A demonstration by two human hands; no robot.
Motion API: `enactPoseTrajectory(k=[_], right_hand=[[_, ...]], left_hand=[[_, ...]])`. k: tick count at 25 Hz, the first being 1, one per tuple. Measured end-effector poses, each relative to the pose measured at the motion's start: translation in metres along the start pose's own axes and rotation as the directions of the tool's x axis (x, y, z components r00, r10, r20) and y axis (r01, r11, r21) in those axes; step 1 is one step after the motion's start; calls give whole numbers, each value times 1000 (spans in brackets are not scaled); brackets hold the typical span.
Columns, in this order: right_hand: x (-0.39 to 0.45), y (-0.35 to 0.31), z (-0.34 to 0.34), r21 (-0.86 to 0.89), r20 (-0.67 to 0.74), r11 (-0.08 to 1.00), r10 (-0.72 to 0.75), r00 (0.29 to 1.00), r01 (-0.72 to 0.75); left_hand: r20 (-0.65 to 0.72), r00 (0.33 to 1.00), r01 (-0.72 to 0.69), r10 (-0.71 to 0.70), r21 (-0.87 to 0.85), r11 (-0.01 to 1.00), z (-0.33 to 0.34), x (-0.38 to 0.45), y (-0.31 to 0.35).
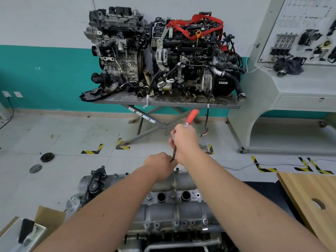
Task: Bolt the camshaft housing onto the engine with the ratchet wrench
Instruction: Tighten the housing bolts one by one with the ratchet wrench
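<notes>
Our right hand (pixel 184 140) grips the red-handled ratchet wrench (pixel 190 116). Our left hand (pixel 161 165) curls around its lower end, at the far edge of the camshaft housing (pixel 163 211).

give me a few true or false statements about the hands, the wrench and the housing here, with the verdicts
1. The right hand grips the ratchet wrench by its orange handle. True.
2. The left hand rests on the wooden board. False: it is at the wrench's lower end, at the far edge of the camshaft housing.
3. Two engines sit on a lift table by the wall. True.
4. The wrench lies flat on the floor. False: it is held up, handle tilted away.
</notes>
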State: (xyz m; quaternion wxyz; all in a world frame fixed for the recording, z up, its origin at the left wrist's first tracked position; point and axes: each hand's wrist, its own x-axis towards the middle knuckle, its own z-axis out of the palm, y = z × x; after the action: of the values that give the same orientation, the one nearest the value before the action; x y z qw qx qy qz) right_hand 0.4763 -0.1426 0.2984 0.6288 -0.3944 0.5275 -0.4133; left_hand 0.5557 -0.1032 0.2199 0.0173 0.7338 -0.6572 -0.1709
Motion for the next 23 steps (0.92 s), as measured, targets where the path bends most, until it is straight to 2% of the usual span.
enactPoseTrajectory(k=[1,2,3,4,5,6,8,9,11,14,16,17,18,19,20,21,22,23], right_hand=[[0,-8,-3,-219,127,975,-7,992,35],[-1,-16,-6,-476,272,869,2,962,133],[-2,-23,-7,-678,394,681,20,919,276],[-4,-29,-5,-775,473,484,16,881,407],[-4,-30,-1,-800,489,386,-25,872,460],[-3,-29,2,-790,459,421,-78,885,446],[3,-20,6,-572,266,786,-93,960,235],[5,-14,9,-410,161,904,-55,985,118],[9,-5,17,-232,44,973,7,999,3],[3,-4,23,-224,-73,975,-10,997,-7],[3,-6,20,-277,-44,959,-66,997,51],[3,-6,17,-358,19,924,-134,991,131],[6,-6,13,-510,118,821,-231,966,258],[8,-7,8,-667,246,636,-303,921,387],[8,-10,6,-752,372,449,-316,873,483],[8,-12,5,-762,453,371,-279,847,530],[9,-13,5,-737,490,417,-213,845,532],[9,-13,4,-655,481,603,-134,867,456]], left_hand=[[8,1000,5,-5,-14,1000,0,0,-1],[15,1000,3,-3,-11,1000,1,0,-2],[22,1000,0,0,0,1000,1,0,-2],[23,1000,-5,5,10,1000,3,0,-3],[22,1000,-6,6,11,1000,4,1,-3],[19,1000,-2,2,-1,1000,5,2,-4],[6,1000,-1,1,-33,999,6,4,-3],[-1,1000,-13,13,-23,1000,5,4,-2],[-8,998,-55,55,44,998,3,2,-3],[-18,997,-76,78,92,993,3,0,-3],[-18,996,-83,86,104,991,4,2,-2],[-12,997,-74,75,96,993,3,3,-2],[-6,998,-59,60,80,995,3,3,-1],[-7,999,-46,46,67,997,3,4,0],[-14,999,-37,38,65,997,4,4,-1],[-18,999,-28,29,64,998,5,4,-2],[-16,1000,-14,15,55,998,7,5,-3],[-5,1000,4,-4,42,999,8,5,-3]])
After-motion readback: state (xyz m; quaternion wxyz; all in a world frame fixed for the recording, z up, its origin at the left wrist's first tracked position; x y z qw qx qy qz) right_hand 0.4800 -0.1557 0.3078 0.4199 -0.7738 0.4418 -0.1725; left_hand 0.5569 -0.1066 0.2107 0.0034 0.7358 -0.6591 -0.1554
